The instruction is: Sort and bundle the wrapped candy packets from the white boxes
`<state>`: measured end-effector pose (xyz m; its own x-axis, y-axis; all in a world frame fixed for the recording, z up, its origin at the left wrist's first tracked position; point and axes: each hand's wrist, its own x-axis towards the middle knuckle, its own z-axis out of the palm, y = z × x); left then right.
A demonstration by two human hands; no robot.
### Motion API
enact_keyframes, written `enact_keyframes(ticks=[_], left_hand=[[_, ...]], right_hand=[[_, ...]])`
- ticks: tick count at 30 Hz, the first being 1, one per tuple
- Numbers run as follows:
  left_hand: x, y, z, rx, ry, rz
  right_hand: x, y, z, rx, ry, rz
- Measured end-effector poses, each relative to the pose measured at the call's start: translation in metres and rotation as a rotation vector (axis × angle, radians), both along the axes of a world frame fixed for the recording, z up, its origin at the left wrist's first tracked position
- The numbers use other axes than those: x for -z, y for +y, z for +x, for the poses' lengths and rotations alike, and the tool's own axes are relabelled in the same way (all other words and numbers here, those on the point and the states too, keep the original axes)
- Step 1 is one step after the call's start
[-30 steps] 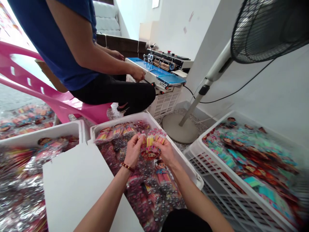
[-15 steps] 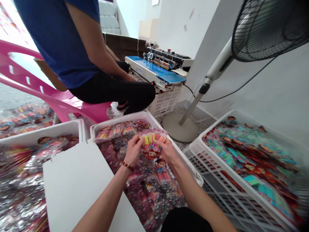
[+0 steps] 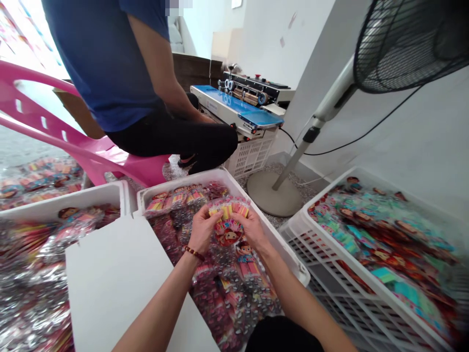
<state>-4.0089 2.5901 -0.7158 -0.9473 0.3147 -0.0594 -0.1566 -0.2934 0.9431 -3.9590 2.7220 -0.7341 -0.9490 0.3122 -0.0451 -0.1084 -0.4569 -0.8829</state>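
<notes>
Both my hands hold one clear cellophane packet [image 3: 229, 222] printed with a cartoon child and filled with coloured sticks. My left hand [image 3: 202, 229] grips its left edge, with a bead bracelet on the wrist. My right hand [image 3: 253, 230] pinches the right edge. The packet hovers over a white foam box [image 3: 154, 193] heaped with more such packets [image 3: 234, 288].
A white lid [image 3: 113, 278] lies to the left over another packet-filled box [image 3: 54, 205]. A white plastic crate [image 3: 330, 274] of packets stands on the right. A person in a blue shirt sits on a pink chair [image 3: 91, 156] before a sealing machine [image 3: 238, 105]. A standing fan [image 3: 406, 44] leans at right.
The packet has shifted slightly in my hands, staying over the box. The seated person has drawn the arm back from the machine and leaned further right.
</notes>
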Motion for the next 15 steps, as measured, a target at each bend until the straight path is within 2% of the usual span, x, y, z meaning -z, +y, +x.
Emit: enact_keyframes(ticks=[8, 15], left_hand=[[-0.002, 0.005, 0.003, -0.016, -0.093, 0.109], [-0.009, 0.009, 0.005, -0.11, -0.218, 0.099]], right_hand=[[0.007, -0.006, 0.002, -0.001, 0.009, 0.07], [0.013, -0.012, 0.002, 0.05, 0.041, 0.172]])
